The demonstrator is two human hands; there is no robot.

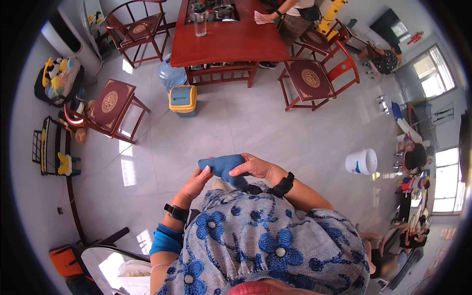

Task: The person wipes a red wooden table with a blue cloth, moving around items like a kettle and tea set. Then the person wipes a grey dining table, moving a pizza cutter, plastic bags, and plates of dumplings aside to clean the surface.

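A blue cloth (223, 166), bunched and partly hanging down, is held between both hands in front of my body. My left hand (195, 182) grips its left end, the thumb lying on top. The right end is pinched in my right hand (256, 167), thumb in front and fingers behind. Below the hands is the flowered grey and blue garment that I wear, with a black band on each wrist. The tiled floor lies beyond the cloth.
A red wooden table (228, 42) stands ahead, where another person's hand (265, 17) holds a pink cloth. Around are wooden chairs (309, 79), a small bin (182, 99), a water jug (171, 73) and a white bucket (361, 161). Several people are at the right.
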